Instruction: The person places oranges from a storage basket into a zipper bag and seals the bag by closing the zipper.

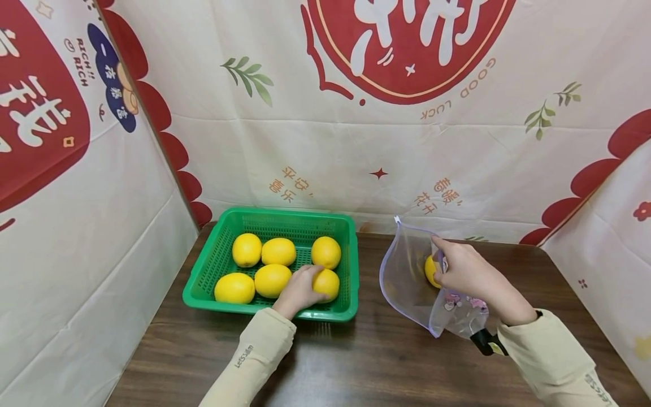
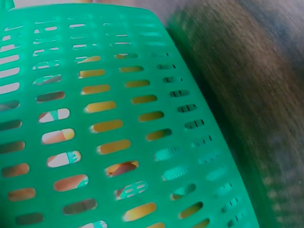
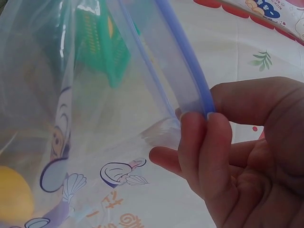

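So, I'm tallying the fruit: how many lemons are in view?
7: six in the basket, three in back and three in front, the left hand gripping the front right lemon; another lemon in the bag. Others could be hidden.

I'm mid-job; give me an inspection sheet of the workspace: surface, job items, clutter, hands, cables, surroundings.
Surface: brown table with wood grain.
Job items: green basket holding six lemons; see-through bag with purple edging, one lemon inside.
Clutter: nothing seen.
Left hand: grips the front-right lemon in the basket.
Right hand: pinches the bag's edge.
Cables: nothing seen.
Surroundings: printed cloth behind and on both sides.
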Available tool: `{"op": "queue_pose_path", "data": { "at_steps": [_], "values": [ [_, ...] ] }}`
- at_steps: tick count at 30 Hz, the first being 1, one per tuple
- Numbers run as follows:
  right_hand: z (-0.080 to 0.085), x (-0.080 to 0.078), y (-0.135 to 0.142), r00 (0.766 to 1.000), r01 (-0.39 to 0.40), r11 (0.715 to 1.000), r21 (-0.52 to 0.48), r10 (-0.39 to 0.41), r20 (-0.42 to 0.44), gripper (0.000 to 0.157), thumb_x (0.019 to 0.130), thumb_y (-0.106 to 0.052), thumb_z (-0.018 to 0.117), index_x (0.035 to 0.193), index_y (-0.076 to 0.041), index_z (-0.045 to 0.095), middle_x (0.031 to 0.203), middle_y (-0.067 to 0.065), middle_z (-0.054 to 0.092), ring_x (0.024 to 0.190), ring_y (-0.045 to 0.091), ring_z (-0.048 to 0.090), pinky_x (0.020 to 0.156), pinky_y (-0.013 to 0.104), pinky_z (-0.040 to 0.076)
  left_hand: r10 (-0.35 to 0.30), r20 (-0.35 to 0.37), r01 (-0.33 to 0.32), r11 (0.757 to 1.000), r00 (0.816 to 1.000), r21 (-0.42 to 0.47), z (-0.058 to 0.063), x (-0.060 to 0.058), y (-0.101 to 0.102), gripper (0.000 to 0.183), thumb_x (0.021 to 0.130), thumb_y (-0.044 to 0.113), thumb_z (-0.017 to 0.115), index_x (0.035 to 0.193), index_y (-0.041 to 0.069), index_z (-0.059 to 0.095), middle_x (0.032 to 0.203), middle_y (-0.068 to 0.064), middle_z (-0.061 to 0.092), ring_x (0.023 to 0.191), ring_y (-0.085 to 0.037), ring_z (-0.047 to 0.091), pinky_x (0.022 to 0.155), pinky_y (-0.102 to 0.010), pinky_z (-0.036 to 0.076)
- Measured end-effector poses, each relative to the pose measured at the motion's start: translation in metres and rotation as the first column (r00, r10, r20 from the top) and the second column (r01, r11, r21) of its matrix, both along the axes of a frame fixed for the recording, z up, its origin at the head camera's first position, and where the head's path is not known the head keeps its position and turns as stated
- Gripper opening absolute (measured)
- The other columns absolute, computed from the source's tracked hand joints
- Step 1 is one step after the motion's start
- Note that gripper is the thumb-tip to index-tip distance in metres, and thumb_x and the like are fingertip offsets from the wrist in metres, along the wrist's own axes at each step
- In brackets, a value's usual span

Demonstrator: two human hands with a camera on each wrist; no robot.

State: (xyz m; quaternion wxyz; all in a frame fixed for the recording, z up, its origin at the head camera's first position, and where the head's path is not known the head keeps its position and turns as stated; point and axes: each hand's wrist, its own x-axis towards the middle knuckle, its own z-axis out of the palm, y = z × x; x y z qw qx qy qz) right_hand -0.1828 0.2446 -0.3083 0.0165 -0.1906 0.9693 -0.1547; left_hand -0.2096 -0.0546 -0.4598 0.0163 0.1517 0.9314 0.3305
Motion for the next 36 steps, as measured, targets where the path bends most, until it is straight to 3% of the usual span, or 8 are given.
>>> {"op": "queue_pose_path", "data": {
  "at_steps": [17, 25, 36],
  "values": [
    [0.0016, -0.0009, -0.0015, 1.000, -0.014, 1.000, 0.002, 0.014, -0.012, 0.067, 0.068, -0.002, 0.064, 0.125, 0.021, 0.036, 0.081, 0.008, 0.056, 0.051, 0.010, 0.040, 0.053, 0.026, 0.035, -0.060, 0.003, 0.060, 0.998, 0.998, -0.035, -0.0005, -0.0027, 0.0011, 0.058, 0.065, 0.015, 0.081, 0.115, 0.012, 0.054, 0.119, -0.012, 0.054, 0.105, -0.029, 0.051, 0.087, -0.042, 0.043],
    [0.0008, -0.0015, -0.0017, 1.000, -0.016, 1.000, -0.006, 0.016, -0.009, 0.067, 0.068, -0.001, 0.064, 0.125, 0.022, 0.036, 0.080, 0.006, 0.055, 0.051, 0.010, 0.040, 0.052, 0.026, 0.035, -0.058, 0.041, 0.060, 0.997, 0.997, -0.050, 0.0001, -0.0001, 0.0019, 0.065, 0.067, 0.014, 0.080, 0.126, 0.014, 0.054, 0.122, -0.013, 0.049, 0.105, -0.032, 0.049, 0.084, -0.044, 0.044],
    [0.0026, 0.0001, -0.0017, 1.000, 0.001, 1.000, -0.020, -0.001, 0.011, 0.068, 0.069, -0.001, 0.064, 0.127, 0.020, 0.035, 0.082, 0.008, 0.056, 0.049, 0.010, 0.040, 0.048, 0.025, 0.035, -0.023, -0.027, 0.022, 1.000, 0.999, -0.015, 0.0011, 0.0019, 0.0012, 0.064, 0.063, 0.019, 0.083, 0.122, 0.009, 0.058, 0.117, -0.015, 0.053, 0.103, -0.032, 0.052, 0.085, -0.044, 0.045]
  ]
}}
